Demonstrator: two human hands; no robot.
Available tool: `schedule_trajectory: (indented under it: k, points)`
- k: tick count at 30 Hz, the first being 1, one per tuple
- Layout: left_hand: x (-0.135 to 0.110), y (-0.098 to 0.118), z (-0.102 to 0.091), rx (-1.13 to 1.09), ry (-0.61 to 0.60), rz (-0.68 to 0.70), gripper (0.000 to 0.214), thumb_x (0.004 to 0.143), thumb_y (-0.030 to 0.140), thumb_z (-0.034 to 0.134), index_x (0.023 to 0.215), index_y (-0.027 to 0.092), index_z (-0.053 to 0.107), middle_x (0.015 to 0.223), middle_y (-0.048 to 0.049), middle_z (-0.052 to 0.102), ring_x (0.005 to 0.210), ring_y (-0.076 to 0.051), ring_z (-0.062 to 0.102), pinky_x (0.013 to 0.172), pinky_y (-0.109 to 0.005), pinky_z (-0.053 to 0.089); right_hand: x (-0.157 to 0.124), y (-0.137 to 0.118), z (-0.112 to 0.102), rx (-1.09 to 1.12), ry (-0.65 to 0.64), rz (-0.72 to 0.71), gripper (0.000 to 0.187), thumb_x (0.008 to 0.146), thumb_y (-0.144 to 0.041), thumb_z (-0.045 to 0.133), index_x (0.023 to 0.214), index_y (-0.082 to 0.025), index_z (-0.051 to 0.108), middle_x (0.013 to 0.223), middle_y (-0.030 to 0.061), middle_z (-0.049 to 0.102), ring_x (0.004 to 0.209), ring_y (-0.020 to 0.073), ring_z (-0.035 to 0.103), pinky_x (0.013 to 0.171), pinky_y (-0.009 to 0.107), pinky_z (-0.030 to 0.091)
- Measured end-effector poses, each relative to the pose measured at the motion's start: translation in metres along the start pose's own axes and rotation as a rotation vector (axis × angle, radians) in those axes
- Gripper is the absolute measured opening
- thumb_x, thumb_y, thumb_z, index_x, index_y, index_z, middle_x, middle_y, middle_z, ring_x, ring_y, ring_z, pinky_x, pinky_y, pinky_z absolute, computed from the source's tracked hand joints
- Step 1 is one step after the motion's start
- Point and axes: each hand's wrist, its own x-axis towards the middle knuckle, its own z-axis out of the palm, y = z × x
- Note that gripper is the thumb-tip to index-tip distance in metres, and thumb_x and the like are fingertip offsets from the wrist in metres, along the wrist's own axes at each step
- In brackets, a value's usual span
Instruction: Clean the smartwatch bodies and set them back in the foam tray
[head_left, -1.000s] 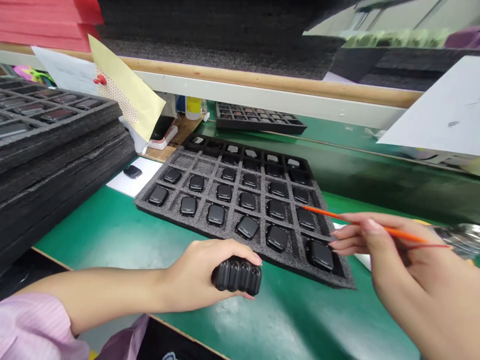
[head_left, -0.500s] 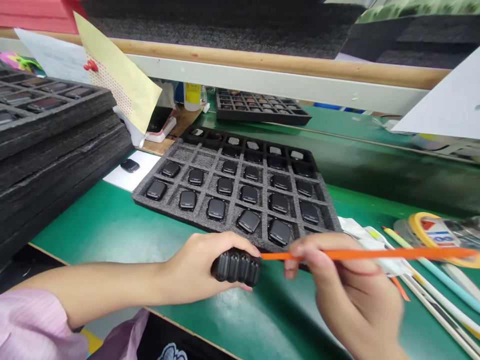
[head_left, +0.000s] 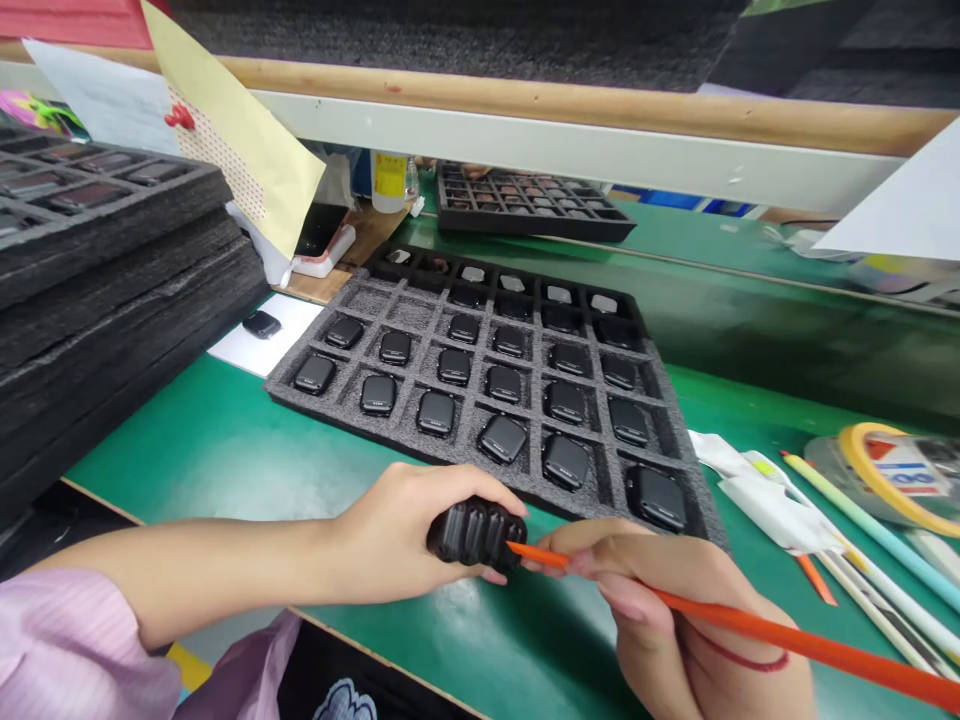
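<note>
My left hand (head_left: 405, 540) is closed around a short row of black watch cases (head_left: 469, 533), pressed side by side and held above the green table. In my right hand (head_left: 675, 600) is a thin orange stick (head_left: 810, 645), gripped like a pen. Its pointed tip touches or nearly touches the right end of the watch cases. Just beyond both hands lies a dark foam tray (head_left: 480, 415), with square black watch cases (head_left: 502, 438) sitting in many of its compartments.
Stacked foam trays (head_left: 112, 270) rise at the left. A single watch case (head_left: 261, 323) lies on white paper (head_left: 274, 340). At the right are several sticks (head_left: 877, 510), a crumpled white wrapper (head_left: 780, 500) and a yellow tape roll (head_left: 862, 450). A shelf rail (head_left: 525, 95) crosses overhead.
My right hand has moved down, and the orange stick has swung from level to slanting down to the right. Its tip now lies at the face of the watch cases. My left hand stays nearly still.
</note>
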Motion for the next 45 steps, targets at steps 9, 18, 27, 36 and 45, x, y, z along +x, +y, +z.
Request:
schedule_trajectory:
  k: [9, 18, 27, 36, 45]
  points:
    - [0.000, -0.001, 0.001, 0.039, 0.010, 0.021, 0.035, 0.079, 0.022, 0.080, 0.112, 0.020, 0.067, 0.106, -0.0033, 0.077, 0.095, -0.018, 0.074, 0.083, -0.025, 0.057, 0.007, -0.005, 0.002, -0.034, -0.002, 0.018, 0.008, 0.101, -0.021, 0.050, 0.096, -0.024, 0.056, 0.076, -0.0007, 0.071, 0.069, 0.0146, 0.074, 0.061, 0.024, 0.061]
    - [0.000, -0.004, 0.002, 0.057, 0.011, 0.041, 0.034, 0.080, 0.025, 0.079, 0.112, 0.021, 0.067, 0.108, -0.0039, 0.077, 0.096, -0.019, 0.075, 0.086, -0.027, 0.058, 0.006, -0.007, 0.004, -0.105, 0.039, 0.027, 0.010, 0.098, -0.016, 0.050, 0.096, -0.024, 0.055, 0.075, 0.0001, 0.071, 0.067, 0.0162, 0.074, 0.058, 0.025, 0.060]
    - [0.002, -0.003, -0.001, -0.009, 0.082, 0.057, 0.041, 0.073, 0.022, 0.085, 0.110, 0.022, 0.067, 0.112, -0.0041, 0.076, 0.105, -0.021, 0.073, 0.092, -0.030, 0.058, 0.021, -0.004, -0.013, 0.058, 0.336, 0.145, 0.016, 0.100, -0.022, 0.053, 0.090, -0.027, 0.065, 0.071, -0.0030, 0.070, 0.062, 0.0138, 0.071, 0.063, 0.027, 0.060]
    - [0.001, -0.003, 0.001, -0.050, 0.106, 0.181, 0.040, 0.074, 0.011, 0.082, 0.110, 0.021, 0.066, 0.113, -0.0059, 0.076, 0.109, -0.022, 0.073, 0.095, -0.033, 0.060, -0.013, 0.114, -0.117, -0.834, 0.003, 0.516, 0.053, 0.083, -0.027, 0.068, 0.038, -0.030, 0.041, 0.028, -0.0043, 0.042, 0.016, 0.0155, 0.036, 0.022, 0.025, 0.025]
    - [0.000, 0.000, 0.000, -0.099, 0.093, 0.187, 0.038, 0.077, 0.011, 0.079, 0.112, 0.020, 0.066, 0.113, -0.0075, 0.076, 0.111, -0.022, 0.072, 0.091, -0.032, 0.061, -0.001, 0.090, -0.091, -0.859, 0.074, 0.454, 0.022, 0.085, -0.035, 0.067, 0.065, -0.030, 0.061, 0.036, -0.0028, 0.053, 0.023, 0.0215, 0.050, 0.025, 0.026, 0.026]
